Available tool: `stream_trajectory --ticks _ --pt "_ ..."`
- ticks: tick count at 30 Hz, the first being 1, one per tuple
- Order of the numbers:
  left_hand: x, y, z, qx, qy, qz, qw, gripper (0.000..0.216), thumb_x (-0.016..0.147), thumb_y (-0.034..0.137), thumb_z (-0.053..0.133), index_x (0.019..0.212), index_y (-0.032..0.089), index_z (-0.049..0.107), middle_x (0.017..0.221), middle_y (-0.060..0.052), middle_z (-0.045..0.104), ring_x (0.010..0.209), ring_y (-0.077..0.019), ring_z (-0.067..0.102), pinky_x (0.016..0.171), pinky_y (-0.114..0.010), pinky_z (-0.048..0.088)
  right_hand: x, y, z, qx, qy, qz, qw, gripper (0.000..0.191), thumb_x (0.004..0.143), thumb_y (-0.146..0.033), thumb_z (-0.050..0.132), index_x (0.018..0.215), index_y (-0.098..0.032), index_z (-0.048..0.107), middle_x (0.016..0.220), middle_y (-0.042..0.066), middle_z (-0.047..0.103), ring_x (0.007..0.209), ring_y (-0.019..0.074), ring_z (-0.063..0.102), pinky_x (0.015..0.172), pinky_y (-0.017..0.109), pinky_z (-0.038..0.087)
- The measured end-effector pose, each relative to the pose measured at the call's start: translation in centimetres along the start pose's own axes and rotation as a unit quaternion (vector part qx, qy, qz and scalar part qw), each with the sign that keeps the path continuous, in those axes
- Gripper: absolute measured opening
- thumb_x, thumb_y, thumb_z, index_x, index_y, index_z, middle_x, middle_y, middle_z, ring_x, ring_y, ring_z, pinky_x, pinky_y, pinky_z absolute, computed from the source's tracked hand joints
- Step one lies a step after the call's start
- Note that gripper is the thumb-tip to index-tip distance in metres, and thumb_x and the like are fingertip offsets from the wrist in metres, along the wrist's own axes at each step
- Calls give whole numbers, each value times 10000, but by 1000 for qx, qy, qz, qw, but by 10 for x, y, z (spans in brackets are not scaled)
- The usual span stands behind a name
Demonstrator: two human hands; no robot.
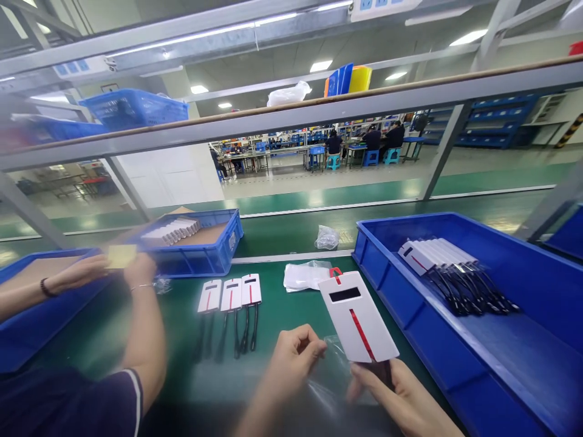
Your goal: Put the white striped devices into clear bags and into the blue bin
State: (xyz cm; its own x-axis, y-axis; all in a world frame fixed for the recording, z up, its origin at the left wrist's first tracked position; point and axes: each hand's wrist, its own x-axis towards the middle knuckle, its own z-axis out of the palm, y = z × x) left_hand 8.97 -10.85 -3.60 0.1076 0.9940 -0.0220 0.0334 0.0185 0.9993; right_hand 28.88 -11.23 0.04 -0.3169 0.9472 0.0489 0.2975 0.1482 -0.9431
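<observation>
My right hand [396, 388] grips the lower end of a flat white device [353, 321] with a black window, a red stripe and a red loop at its top. The device stands tilted, and a dark part shows between my fingers below it. My left hand [294, 358] is closed in a pinch at the edge of a clear plastic bag [334, 352], which stretches, blurred, toward my right hand. Left of my hands, several similar white devices [231, 295] with black cables lie on the green table [182, 388]. Behind the held device rests a stack of white sleeves [303, 276].
A large blue bin [401, 297] on the right holds a row of white devices [437, 255]. At the back left is a blue crate [228, 243] with white items. A co-worker's hands [139, 270] hold a yellowish piece at left. Crumpled plastic [327, 237] lies further back.
</observation>
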Motion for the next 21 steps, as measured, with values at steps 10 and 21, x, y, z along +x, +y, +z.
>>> stream_trajectory --ticks 10,21 --pt "-23 3 16 -96 -84 -12 992 388 676 408 858 705 154 566 597 51 504 553 -72 395 544 -204 297 -40 -8 -16 40 11 60 997 473 856 -638 607 667 -221 726 674 35 709 636 228 662 736 331 590" --pt "-24 17 36 57 -82 -29 995 411 600 460 890 620 170 599 555 37 539 544 -100 435 519 -239 290 -16 11 -28 70 -43 51 995 329 805 -510 718 789 -184 756 798 35 738 804 252 688 721 302 542"
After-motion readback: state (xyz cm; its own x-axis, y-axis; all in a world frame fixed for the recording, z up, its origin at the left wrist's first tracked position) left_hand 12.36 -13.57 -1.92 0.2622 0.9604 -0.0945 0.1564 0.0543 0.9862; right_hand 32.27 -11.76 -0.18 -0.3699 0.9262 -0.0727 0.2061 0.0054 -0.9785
